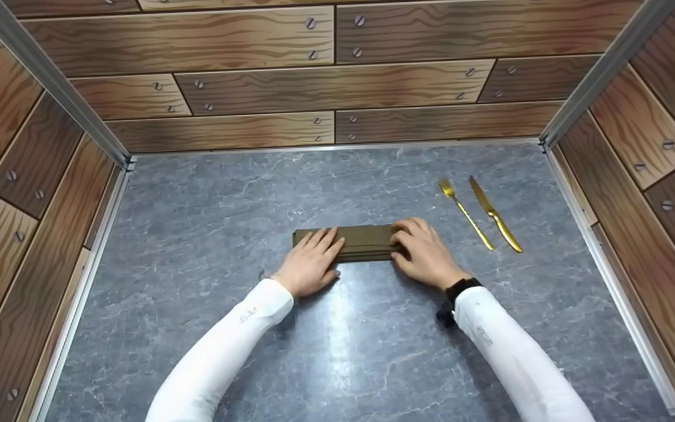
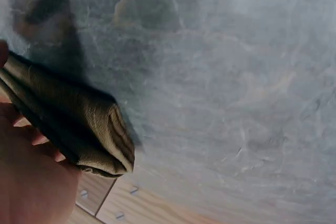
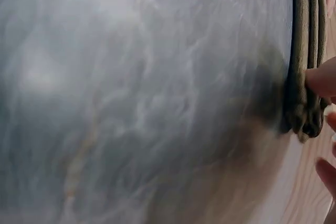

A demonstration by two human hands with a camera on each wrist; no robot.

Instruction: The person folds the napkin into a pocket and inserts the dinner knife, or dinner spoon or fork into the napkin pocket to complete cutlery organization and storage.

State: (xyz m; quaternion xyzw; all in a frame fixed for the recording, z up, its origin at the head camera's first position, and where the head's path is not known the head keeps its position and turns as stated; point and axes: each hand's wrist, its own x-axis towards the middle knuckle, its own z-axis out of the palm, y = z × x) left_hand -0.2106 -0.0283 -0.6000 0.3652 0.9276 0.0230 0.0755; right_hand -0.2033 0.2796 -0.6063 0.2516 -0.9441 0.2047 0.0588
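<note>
An olive-brown cloth (image 1: 367, 241), folded into a long narrow strip of several layers, lies across the middle of the table. My left hand (image 1: 309, 264) rests on its left part with the fingers laid straight over the top; the thumb is off the near edge. At the right end, my right hand (image 1: 425, 252) holds the cloth between curled fingers and thumb. The left wrist view shows the layered end of the cloth (image 2: 100, 124) beside the fingers. In the right wrist view, the thumb touches the stacked folds of the cloth (image 3: 301, 35); part of that hand is out of frame.
A gold fork (image 1: 467, 218) and a gold knife (image 1: 494, 214) lie side by side on the grey marbled table (image 1: 208, 205), to the right of and beyond the cloth. Wood-patterned panels (image 1: 255, 88) enclose the back and both sides, with metal rails along the edges.
</note>
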